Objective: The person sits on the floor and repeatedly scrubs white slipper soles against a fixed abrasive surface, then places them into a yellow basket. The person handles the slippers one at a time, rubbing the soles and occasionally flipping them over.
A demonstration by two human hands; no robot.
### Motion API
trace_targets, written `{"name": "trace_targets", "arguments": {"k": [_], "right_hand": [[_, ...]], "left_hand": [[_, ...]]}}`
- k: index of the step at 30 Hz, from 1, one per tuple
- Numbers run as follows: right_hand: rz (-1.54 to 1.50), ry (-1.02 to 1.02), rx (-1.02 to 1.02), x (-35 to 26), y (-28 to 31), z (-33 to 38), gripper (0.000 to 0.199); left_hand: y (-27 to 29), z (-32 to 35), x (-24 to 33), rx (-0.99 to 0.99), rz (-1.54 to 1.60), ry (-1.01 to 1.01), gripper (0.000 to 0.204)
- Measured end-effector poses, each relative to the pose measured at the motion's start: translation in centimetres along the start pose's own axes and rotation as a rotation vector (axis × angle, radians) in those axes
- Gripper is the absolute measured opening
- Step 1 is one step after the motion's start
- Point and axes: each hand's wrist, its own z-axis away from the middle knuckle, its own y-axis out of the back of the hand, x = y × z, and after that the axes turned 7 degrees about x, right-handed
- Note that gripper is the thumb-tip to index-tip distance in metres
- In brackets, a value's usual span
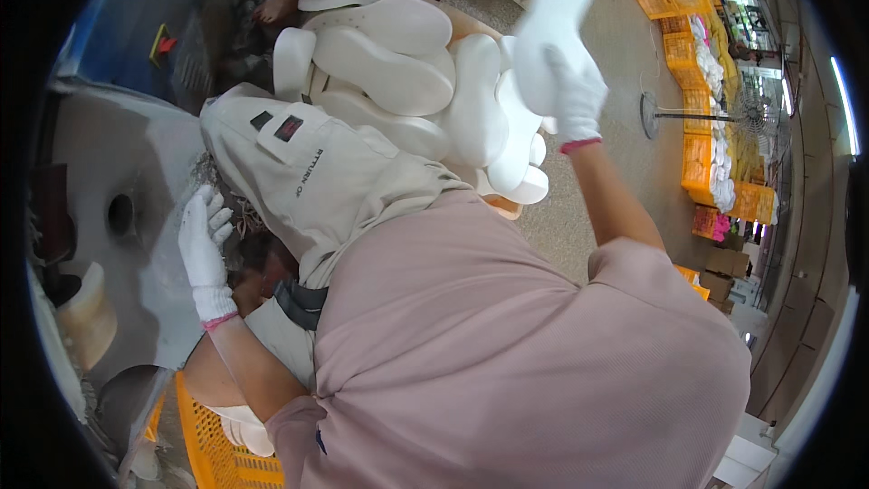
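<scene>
The person's right hand (572, 91), in a white glove with a pink cuff, was raised above a heap of white shoe soles (407, 81). Its fingers were closed around one white sole (548, 14), which stood up and away from the palm, a little blurred at its far end. The held sole hung just over the right edge of the heap, close to the topmost soles there, though whether it touched them could not be told.

The left hand (204, 249), gloved the same way, lay low at the left side with its fingers spread and nothing in it. It rested against or just over the grey machine surface (136, 172), near a round hole (120, 215) in that surface and beside the edge of a beige apron (317, 181) worn over a pink shirt (507, 353).

An orange plastic crate (213, 453) sat below the left forearm with a few white soles in it. Far off to the right, stacked orange crates (701, 154) stood along the floor, with a standing fan (751, 113) near them.
</scene>
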Motion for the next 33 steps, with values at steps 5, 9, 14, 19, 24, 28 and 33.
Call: {"name": "trace_targets", "arguments": {"k": [5,9,14,19,24,28,33], "right_hand": [[0.233,-0.276,-0.071,13.0,6.5,-1.6,0.081],[0.685,-0.103,-0.056,16.7,8.2,-3.7,0.104],[0.493,-0.246,0.006,11.0,6.2,-6.0,0.073],[0.487,0.474,0.009,0.0,-0.5,-6.6,0.052],[0.458,0.798,-0.533,-8.5,-11.7,-4.4,0.038],[0.483,0.946,-0.73,-12.1,-18.9,1.4,0.035],[0.224,1.177,-0.994,-13.3,-23.6,11.0,0.032]], "left_hand": [[1.9,-1.1,-1.7,0.024,-0.236,-0.145,0.049],[3.0,4.6,0.8,0.137,-0.764,-0.523,0.047],[13.9,18.3,-3.0,1.294,-0.81,-0.659,0.036],[26.0,26.1,-19.0,1.523,-0.531,0.106,0.039],[27.3,24.3,-26.8,1.141,-0.66,0.25,0.081],[26.8,22.8,-25.4,1.194,-0.828,0.353,0.092],[24.9,24.8,-21.3,1.154,-0.687,0.372,0.068]]}}
